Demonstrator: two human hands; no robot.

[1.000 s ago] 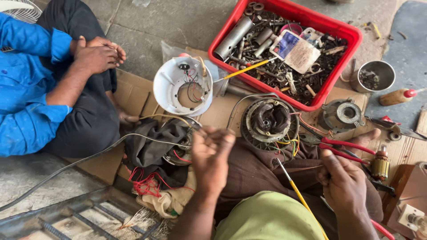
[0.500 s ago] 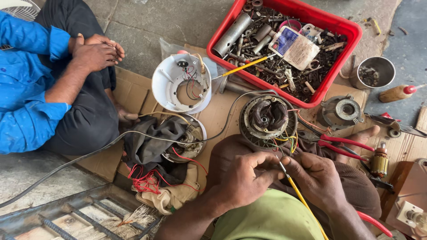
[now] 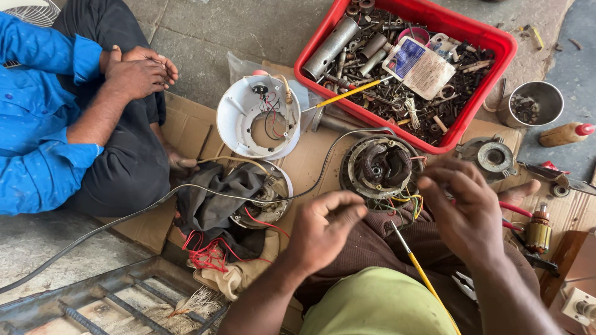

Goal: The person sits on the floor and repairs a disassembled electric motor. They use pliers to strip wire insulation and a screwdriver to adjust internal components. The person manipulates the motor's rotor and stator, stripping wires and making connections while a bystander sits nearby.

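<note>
**Hovering both hands over a stripped motor on the floor**

Sitting right in front of the person's knees is the motor stator (image 3: pixel 383 167), a round metal ring with dark windings inside and a bunch of coloured wires spilling off its near edge. It lies flat on the cardboard (image 3: pixel 310 158), just below the red crate (image 3: pixel 490 87).

Both hands are raised over the lap, near the stator but not touching it. The left hand (image 3: pixel 323 232) has its fingers curled in with thumb and forefinger pinched close together; can't really tell if anything thin is caught between them. The right hand (image 3: pixel 469 214) is loosely curled too, fingertips bent down toward the wires, and what it grips, if anything, is hidden.

A yellow-handled tool (image 3: pixel 422 273) lies slanted across the lap between the two hands. Left of the stator sits a white round housing (image 3: pixel 239 121), and below that a dark rag (image 3: pixel 211 198) over another motor part with red wires. The crate is packed with screws, tubes and scrap. Off to the left, another person in a blue shirt (image 3: pixel 37 124) sits with hands folded.
</note>
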